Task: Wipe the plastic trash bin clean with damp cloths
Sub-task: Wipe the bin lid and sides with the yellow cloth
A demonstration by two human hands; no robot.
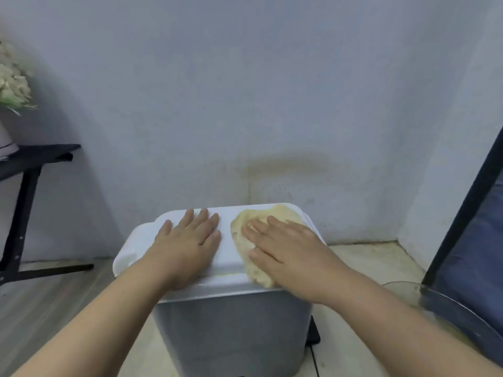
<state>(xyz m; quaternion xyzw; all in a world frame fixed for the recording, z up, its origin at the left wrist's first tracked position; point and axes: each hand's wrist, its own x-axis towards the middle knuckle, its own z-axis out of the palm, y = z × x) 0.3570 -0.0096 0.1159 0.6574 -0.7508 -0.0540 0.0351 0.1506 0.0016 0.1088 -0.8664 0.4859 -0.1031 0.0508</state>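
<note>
- Pale blue-grey wall (245, 91) stood behind both hands, with a brownish stain just beyond the fingertips; light floor (367, 257) lay below.
- Trash bin (231, 336) sat directly under both hands, close to the wall. Grey body, white lid (136, 251) shut.
- Left hand (187, 240) lay flat on the bare left half of the lid, fingers straight and slightly spread, gripping nothing. Likely bracing, so the bin didn't slide or the lid flex under the wipe.
- Right hand (285, 248) pressed flat on a yellow cloth (280, 213), fingers extended, not curled round it. Flat palm probably spread pressure over more lid area.
- Cloth covered the right half of the lid under and ahead of the right hand; its near edge hung over the lid's front lip.
- Step in hand: wiping the lid top. Left half looked not yet covered; bin sides not yet touched, judging by hand positions.
- Glass bowl (449, 308) sat to the right of the right forearm, within easy reach. Presumably for rinsing the cloth, contents unclear.
- Black pedal (314, 330) showed at the bin's base, below the right wrist.
- Black table (35, 156) with flowers (13, 83) stood well left of the left hand.
</note>
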